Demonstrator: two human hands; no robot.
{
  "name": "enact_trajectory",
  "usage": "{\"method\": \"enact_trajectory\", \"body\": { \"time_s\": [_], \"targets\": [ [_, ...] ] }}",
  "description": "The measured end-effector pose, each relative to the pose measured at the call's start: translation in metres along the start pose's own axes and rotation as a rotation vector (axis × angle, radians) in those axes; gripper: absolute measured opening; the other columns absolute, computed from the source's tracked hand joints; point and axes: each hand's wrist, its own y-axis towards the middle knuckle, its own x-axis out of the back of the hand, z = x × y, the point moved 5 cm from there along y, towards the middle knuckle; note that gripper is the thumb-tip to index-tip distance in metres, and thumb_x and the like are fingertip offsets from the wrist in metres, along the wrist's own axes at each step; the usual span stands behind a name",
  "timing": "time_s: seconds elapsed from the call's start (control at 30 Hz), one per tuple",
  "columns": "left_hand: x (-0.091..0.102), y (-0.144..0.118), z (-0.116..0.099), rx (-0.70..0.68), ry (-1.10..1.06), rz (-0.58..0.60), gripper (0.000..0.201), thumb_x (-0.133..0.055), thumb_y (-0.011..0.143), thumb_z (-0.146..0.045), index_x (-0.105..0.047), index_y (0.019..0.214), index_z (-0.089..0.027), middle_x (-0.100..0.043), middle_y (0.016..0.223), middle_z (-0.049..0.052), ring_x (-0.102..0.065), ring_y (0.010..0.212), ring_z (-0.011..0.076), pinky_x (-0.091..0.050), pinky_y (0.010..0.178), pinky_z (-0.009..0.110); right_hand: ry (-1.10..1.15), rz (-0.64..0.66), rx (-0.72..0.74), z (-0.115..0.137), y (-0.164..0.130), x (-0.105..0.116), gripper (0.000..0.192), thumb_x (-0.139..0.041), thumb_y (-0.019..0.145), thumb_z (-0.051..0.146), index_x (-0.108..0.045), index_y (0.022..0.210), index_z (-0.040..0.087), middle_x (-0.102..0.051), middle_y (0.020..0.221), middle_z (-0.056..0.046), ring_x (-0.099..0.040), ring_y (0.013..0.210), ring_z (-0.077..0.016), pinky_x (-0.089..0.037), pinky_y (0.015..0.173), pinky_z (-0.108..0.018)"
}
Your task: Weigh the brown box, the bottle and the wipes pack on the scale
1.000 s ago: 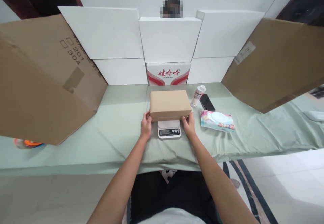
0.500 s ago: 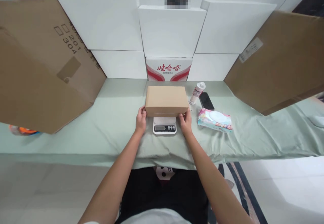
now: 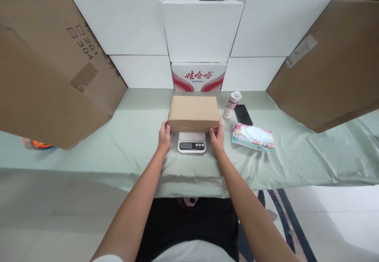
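Cardboard box [image 3: 193, 113], plain brown and closed, sits at the centre of the frame on top of a small white kitchen scale [image 3: 191, 143], whose display and buttons show below the box's near edge. The left hand [image 3: 164, 135] clasps the box's near left corner, fingers curled against its side; the right hand [image 3: 217, 137] clasps the near right corner the same way, thumb on the front face. Both hands are closed on the box, with nothing between them and it.

Just right of the box stands one white bottle [image 3: 231, 104] with a pink label, tilted slightly, and beside it lies one black phone [image 3: 243, 115], flat. Below the phone, near the right hand but apart from it, lies one pack of wet wipes [image 3: 252, 137]. All rest on a pale green cloth [image 3: 136, 135] covering the table.

Behind the box, one red-and-white printed carton [image 3: 199, 77] stands against five white foam panels [image 3: 124, 21]. Two large brown cardboard sheets [image 3: 44, 68] lean in at the left and right edges of the frame. An orange item [image 3: 37, 144] peeks out under the left sheet; what it is cannot be told.
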Motion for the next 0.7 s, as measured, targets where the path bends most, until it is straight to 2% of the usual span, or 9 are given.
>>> {"method": "enact_trajectory", "body": {
  "time_s": [0.3,0.53,0.7],
  "targets": [
    [-0.001,0.004,-0.002,-0.028,-0.071,-0.018,0.064,-0.052,0.096,-0.080,-0.067,0.126,-0.025,-0.072,0.133,0.012,-0.065,0.130,0.0306,-0.048,0.116,0.045,-0.088,-0.034,0.069,0.001,0.004,-0.001,0.059,-0.058,0.098,0.060,-0.060,0.144,0.023,-0.062,0.112,-0.010,-0.060,0.100,-0.0257,-0.058,0.086,-0.041],
    [-0.004,0.003,-0.008,-0.052,-0.233,-0.049,0.068,-0.053,0.096,-0.078,-0.062,0.135,-0.022,-0.068,0.145,0.017,-0.064,0.140,0.0308,-0.051,0.117,0.047,-0.098,-0.008,0.094,0.003,0.006,-0.003,0.057,-0.056,0.099,0.055,-0.057,0.145,0.023,-0.063,0.120,-0.012,-0.061,0.108,-0.0280,-0.056,0.095,-0.046],
    [-0.002,0.002,-0.017,-0.108,-0.208,-0.050,0.067,-0.058,0.095,-0.077,-0.066,0.133,-0.023,-0.069,0.145,0.016,-0.064,0.141,0.0309,-0.050,0.121,0.047,-0.080,0.014,0.097,0.000,0.007,-0.004,0.060,-0.056,0.099,0.055,-0.054,0.151,0.024,-0.064,0.127,-0.013,-0.062,0.111,-0.0281,-0.056,0.100,-0.048]
  ]
}}
